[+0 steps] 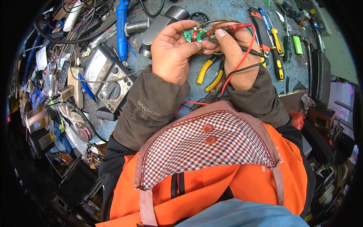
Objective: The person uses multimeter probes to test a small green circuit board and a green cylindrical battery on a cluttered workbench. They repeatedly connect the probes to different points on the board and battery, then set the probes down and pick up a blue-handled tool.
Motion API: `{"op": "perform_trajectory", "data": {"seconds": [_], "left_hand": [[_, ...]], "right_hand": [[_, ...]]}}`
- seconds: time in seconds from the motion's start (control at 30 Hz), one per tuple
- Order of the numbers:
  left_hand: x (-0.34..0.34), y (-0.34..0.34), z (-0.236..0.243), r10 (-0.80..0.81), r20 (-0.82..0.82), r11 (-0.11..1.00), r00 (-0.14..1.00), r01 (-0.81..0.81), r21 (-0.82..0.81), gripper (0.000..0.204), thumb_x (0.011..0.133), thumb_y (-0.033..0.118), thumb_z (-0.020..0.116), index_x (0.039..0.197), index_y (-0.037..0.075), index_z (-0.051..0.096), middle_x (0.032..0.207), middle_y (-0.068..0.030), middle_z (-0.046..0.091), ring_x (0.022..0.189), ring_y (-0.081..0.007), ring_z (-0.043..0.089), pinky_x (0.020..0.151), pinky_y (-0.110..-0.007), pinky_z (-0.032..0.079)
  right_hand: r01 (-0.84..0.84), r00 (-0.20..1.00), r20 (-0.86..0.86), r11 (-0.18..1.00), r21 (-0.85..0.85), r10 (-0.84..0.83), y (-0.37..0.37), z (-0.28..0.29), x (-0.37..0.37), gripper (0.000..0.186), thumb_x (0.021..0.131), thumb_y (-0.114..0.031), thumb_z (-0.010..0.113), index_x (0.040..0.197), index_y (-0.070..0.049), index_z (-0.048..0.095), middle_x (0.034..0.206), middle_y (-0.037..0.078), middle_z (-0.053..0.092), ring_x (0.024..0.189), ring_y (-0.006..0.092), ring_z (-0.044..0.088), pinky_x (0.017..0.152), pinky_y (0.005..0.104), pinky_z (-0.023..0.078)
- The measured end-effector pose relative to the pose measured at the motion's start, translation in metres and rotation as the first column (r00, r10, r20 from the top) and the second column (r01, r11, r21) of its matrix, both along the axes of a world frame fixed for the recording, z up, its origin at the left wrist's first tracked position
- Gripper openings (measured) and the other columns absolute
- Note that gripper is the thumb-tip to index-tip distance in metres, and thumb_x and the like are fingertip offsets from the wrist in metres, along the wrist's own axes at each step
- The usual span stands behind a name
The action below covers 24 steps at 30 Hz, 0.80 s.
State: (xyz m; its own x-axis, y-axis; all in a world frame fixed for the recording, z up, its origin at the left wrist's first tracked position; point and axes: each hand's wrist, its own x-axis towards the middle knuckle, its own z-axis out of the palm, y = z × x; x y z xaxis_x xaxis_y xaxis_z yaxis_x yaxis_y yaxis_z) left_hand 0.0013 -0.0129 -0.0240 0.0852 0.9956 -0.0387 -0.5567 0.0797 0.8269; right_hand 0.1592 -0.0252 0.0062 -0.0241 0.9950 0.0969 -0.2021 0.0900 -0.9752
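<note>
- Cluttered grey-blue workbench (297, 72), tools and loose parts all over; straight edges bend at rim.
- Nearest: brown-edged checkered cloth flap (196, 151) with two round red buttons, over bright orange garment (159, 204).
- Just beyond flap: pliers with curved yellow-and-black handles (214, 82), spread, thin metal wire ring (211, 73) between them.
- Left of left forearm: dark-and-white analog multimeter (112, 90) with big round dial knob, lying on bench; slim blue-handled tool (87, 87) beside it.
- Left hand (172, 49): thumb and fingertips closed in a pinch on small green circuit board (188, 35); board up in front of person, above bench, between both hands.
- Right hand (238, 55): thumb and index closed around slim red-and-black test probe (236, 27), tip end pointing left at board; exact contact, cannot tell. Other fingers curled, partly hidden.
- Red lead (251, 41) loops from probe's back end down past right wrist; black lead (245, 69) runs alongside.
- Right of right hand: yellow-and-black screwdriver (279, 68), dark green-handled screwdriver (287, 49), light green cylinder (298, 45).
- Farther, beyond left hand: grey metallic housing (159, 30), ribbed silver cylinder (137, 27), long blue tubular tool (121, 30).
</note>
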Motion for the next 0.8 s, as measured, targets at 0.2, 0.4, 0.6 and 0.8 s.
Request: {"op": "perform_trajectory", "data": {"seconds": [0.2,0.4,0.6,0.8], "left_hand": [[-0.002,-0.001,0.000,-0.005,0.039,1.000,0.999,0.004,0.024,0.044,0.085,-0.019,0.058,0.127,-0.006,0.056,0.117,-0.0230,0.069,0.103,-0.0294,0.073,0.093,-0.039,0.061],[0.002,0.000,0.002,-0.034,0.103,0.999,0.994,0.035,-0.009,0.042,0.082,-0.019,0.061,0.122,-0.008,0.058,0.107,-0.0215,0.072,0.089,-0.0286,0.075,0.085,-0.037,0.062],[0.002,-0.002,0.005,0.004,0.091,0.999,0.996,0.000,-0.042,0.044,0.080,-0.019,0.063,0.122,-0.008,0.059,0.108,-0.0169,0.069,0.091,-0.0220,0.073,0.084,-0.033,0.061],[0.002,-0.001,0.004,0.042,0.043,0.998,0.998,-0.040,-0.039,0.046,0.079,-0.019,0.065,0.123,-0.008,0.060,0.110,-0.0157,0.068,0.091,-0.0207,0.073,0.083,-0.031,0.060]], "right_hand": [[-0.009,1.000,0.012,1.000,0.022,0.008,0.000,0.001,-0.003,0.021,0.103,-0.007,0.056,0.118,0.005,0.063,0.100,0.011,0.069,0.087,0.0172,0.072,0.074,0.0279,0.060],[0.027,0.998,0.066,0.997,-0.076,-0.022,0.002,0.002,0.001,0.023,0.104,-0.010,0.055,0.118,0.006,0.063,0.104,0.014,0.070,0.086,0.0192,0.073,0.075,0.0300,0.061],[0.029,1.000,0.011,0.998,-0.048,-0.028,0.004,-0.008,0.000,0.025,0.104,-0.012,0.056,0.117,0.008,0.062,0.103,0.016,0.071,0.085,0.0213,0.074,0.074,0.0310,0.061],[0.024,1.000,0.000,0.998,-0.055,-0.024,0.005,-0.007,-0.001,0.025,0.105,-0.012,0.056,0.118,0.009,0.061,0.102,0.017,0.070,0.085,0.0229,0.074,0.074,0.0319,0.062]]}}
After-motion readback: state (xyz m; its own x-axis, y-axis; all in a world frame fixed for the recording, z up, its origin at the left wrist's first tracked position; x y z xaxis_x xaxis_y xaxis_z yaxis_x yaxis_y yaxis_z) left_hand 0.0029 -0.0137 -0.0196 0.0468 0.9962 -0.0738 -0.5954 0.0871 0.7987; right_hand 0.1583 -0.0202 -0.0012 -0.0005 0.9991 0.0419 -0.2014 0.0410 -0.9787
